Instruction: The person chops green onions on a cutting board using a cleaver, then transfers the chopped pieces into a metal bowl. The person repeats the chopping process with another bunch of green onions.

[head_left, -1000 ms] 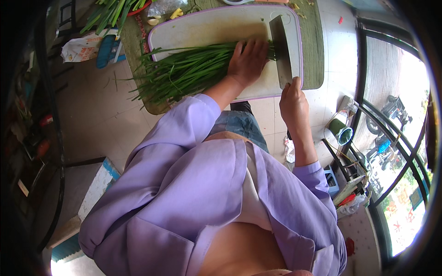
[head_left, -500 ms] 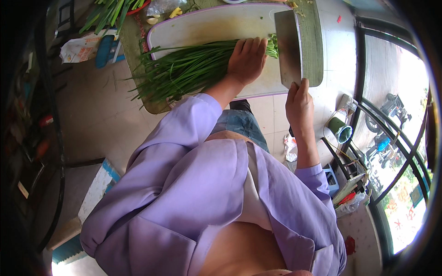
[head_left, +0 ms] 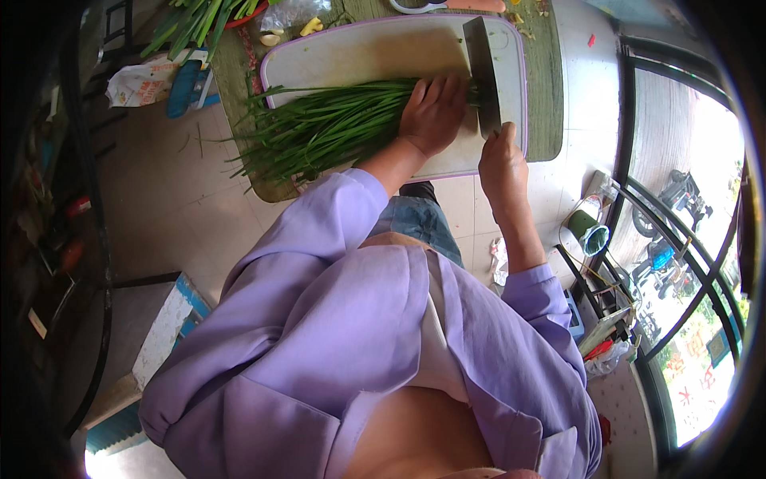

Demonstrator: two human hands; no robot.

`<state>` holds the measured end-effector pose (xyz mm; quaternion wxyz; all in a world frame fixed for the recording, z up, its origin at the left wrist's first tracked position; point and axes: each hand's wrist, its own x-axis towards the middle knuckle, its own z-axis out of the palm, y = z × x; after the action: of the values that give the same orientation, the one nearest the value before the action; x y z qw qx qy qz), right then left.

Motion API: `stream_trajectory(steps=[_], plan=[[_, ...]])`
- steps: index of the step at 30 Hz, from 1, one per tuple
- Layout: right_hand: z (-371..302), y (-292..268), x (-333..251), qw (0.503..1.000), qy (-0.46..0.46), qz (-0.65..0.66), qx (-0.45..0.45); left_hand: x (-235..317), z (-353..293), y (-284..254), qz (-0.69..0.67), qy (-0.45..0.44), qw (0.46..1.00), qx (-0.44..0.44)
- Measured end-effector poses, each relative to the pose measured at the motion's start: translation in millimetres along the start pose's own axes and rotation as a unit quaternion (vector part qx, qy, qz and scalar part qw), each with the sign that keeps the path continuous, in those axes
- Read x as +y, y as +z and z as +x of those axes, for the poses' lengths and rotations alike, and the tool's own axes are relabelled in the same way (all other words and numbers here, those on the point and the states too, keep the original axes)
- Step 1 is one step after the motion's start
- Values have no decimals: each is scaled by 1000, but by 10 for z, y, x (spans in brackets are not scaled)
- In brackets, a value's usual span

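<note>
A thick bundle of long green garlic chives (head_left: 327, 124) lies across a pale cutting board (head_left: 359, 52) with a purple rim, its leafy ends hanging past the board's left side. My left hand (head_left: 435, 116) is closed over the bundle near its right end, holding it down on the board. In my right hand (head_left: 504, 164) is the handle of a broad cleaver (head_left: 482, 76). The blade stands nearly edge-on, close beside my left fingers at the cut end of the chives. That end is mostly hidden between fingers and blade.
Under the board is a greenish table (head_left: 544, 96). Beyond its far left edge lie more long greens (head_left: 191, 28), a clear plastic bag (head_left: 294, 13), a garlic clove (head_left: 270, 38) and a yellow piece (head_left: 311, 26), perhaps ginger. A green bin (head_left: 589, 230) stands on the floor at right.
The cleaver has moved left toward my left fingers, and its blade has turned from broadside to more edge-on. My left hand keeps its hold on the chives.
</note>
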<state>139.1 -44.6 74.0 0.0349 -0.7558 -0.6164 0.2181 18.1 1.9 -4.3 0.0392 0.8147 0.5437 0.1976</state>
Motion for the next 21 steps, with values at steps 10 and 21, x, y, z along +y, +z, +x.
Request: stream_trajectory(steps=[10, 21], plan=[[-199, -291, 63, 999, 6, 40, 3, -29, 15, -49, -28, -8, 999, -30], [-115, -98, -64, 1000, 0, 1, -15, -19, -5, 10, -8, -4, 1000, -4]])
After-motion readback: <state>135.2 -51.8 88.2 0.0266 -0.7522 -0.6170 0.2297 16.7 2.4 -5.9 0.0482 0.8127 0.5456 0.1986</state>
